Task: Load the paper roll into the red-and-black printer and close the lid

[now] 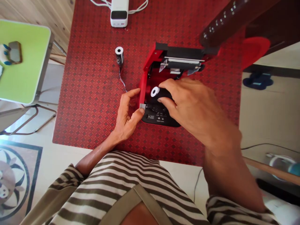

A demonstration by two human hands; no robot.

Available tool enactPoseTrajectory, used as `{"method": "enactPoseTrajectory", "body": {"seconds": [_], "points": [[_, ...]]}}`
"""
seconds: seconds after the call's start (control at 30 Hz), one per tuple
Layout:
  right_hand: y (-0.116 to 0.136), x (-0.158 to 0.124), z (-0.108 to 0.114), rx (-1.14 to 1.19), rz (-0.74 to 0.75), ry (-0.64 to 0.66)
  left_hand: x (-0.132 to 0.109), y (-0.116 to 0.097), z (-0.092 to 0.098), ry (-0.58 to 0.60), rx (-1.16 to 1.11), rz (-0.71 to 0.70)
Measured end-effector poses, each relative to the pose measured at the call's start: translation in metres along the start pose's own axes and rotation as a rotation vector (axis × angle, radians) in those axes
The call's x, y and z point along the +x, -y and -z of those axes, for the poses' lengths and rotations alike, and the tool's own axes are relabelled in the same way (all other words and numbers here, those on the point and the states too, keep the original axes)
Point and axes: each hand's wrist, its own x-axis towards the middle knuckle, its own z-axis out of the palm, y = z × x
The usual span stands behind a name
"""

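A red and black machine (150, 67) with its lid raised sits on a red patterned cloth (93, 93). My right hand (187, 106) is closed round a black roll with a white core (156, 92), holding it inside the open compartment. My left hand (126, 115) rests against the machine's left front corner, thumb and forefinger touching its red side wall. A second small roll (119, 55) stands upright on the cloth to the left, a thin strip trailing from it toward my left hand.
A white device (119, 13) with white cables lies at the cloth's far edge. A dark bar (225, 18) reaches in from the upper right. A green folding table (23, 62) stands to the left. A red seat (255, 50) is at right.
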Motion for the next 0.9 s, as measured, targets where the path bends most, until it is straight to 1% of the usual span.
{"method": "enactPoseTrajectory", "body": {"seconds": [0.13, 0.3, 0.43, 0.53, 0.63, 0.73, 0.77, 0.83, 0.9], "points": [[-0.007, 0.013, -0.016, -0.038, -0.011, 0.016, 0.000, -0.002, 0.000, 0.006, -0.006, 0.006], [-0.021, 0.028, -0.024, -0.028, -0.072, 0.168, 0.000, -0.001, 0.000, 0.021, 0.004, -0.014], [-0.025, 0.033, -0.025, 0.028, -0.073, 0.168, 0.000, -0.004, 0.000, 0.011, 0.000, 0.011], [-0.023, 0.031, -0.024, 0.065, -0.064, 0.167, 0.000, -0.005, 0.001, 0.001, 0.008, 0.026], [-0.015, 0.023, -0.014, 0.066, -0.059, 0.130, 0.000, -0.004, 0.002, 0.008, 0.018, 0.023], [-0.005, 0.010, 0.008, 0.133, -0.016, 0.087, 0.000, -0.003, 0.002, 0.009, 0.023, 0.007], [-0.003, 0.005, 0.016, 0.179, 0.004, 0.094, 0.000, -0.002, 0.002, 0.005, 0.023, 0.006], [0.000, -0.003, 0.031, 0.252, 0.043, 0.150, -0.001, -0.002, 0.002, -0.001, 0.019, 0.011], [0.000, -0.010, 0.038, 0.280, 0.063, 0.205, -0.001, -0.002, 0.002, -0.003, 0.013, 0.015]]}}
